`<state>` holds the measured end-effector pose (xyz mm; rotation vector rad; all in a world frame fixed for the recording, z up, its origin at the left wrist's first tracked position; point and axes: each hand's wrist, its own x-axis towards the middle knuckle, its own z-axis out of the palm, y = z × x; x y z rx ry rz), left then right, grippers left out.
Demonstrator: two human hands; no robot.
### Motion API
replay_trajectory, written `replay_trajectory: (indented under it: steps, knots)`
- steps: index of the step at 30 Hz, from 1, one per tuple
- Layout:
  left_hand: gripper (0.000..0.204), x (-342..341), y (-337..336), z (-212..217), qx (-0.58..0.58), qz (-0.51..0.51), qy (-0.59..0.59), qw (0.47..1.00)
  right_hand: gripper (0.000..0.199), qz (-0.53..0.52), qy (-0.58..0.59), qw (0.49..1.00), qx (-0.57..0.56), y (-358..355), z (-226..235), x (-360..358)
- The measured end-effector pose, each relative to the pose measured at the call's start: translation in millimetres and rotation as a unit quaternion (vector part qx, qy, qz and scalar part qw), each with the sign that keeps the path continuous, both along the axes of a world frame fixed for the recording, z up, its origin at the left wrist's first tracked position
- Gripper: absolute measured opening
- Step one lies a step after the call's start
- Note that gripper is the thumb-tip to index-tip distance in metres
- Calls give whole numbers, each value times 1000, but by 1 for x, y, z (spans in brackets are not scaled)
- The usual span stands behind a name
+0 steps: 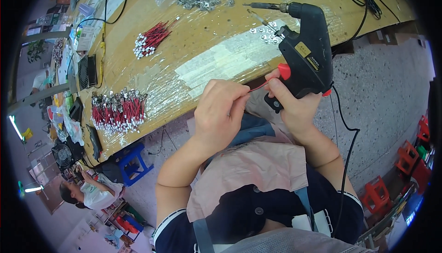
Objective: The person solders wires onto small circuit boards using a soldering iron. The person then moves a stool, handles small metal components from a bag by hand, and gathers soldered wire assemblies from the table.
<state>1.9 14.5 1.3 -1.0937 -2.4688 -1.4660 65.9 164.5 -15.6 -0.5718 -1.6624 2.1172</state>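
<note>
The red wire (259, 86) runs in a short span between the two hands, in front of the table edge; it looks light and limp, likely to bend rather than push, and best pinched close to the end being guided; its thin insulation may roll between the fingertips. The left hand (218, 108) pinches it between thumb and fingers; the right hand (294, 103) is wrapped around the handle of the black soldering gun (309, 53), its thumb and forefinger near the red trigger (284, 71) and seemingly on the wire's other end, though I cannot tell for certain. The gun looks rigid and far heavier than the wire, with its cord (354, 145) liable to drag; the handle is the sound hold, the long metal nozzle (264, 5) probably too hot to touch. Beyond lie small metal plates (264, 37), pale tape strips (216, 66) and, leftward, a bundle of red leads (154, 37); a larger pile of leads (119, 110) sits near the table's corner.
</note>
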Motion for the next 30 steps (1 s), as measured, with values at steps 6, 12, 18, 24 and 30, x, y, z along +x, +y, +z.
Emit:
replay_trajectory:
  steps: [6, 12, 18, 24, 30]
  knots:
    - [70, -6, 1, 13, -28, -60, -143, 987, 13, 4, -33, 999, 3, 10, -3, 8]
    - [57, -14, 17, 23, 117, -113, -586, 794, 12, 10, -5, 1000, 13, 11, -6, 9]
    - [20, -17, 28, 10, 52, -59, -550, 832, 17, 8, 40, 994, 97, 15, -6, 10]
    - [5, -25, 38, 5, -15, -24, -385, 923, 18, 53, 22, 986, 159, 22, -25, 16]
    - [9, -72, 48, 0, -174, -46, -116, 977, 24, 23, 32, 978, 207, 35, -38, 38]
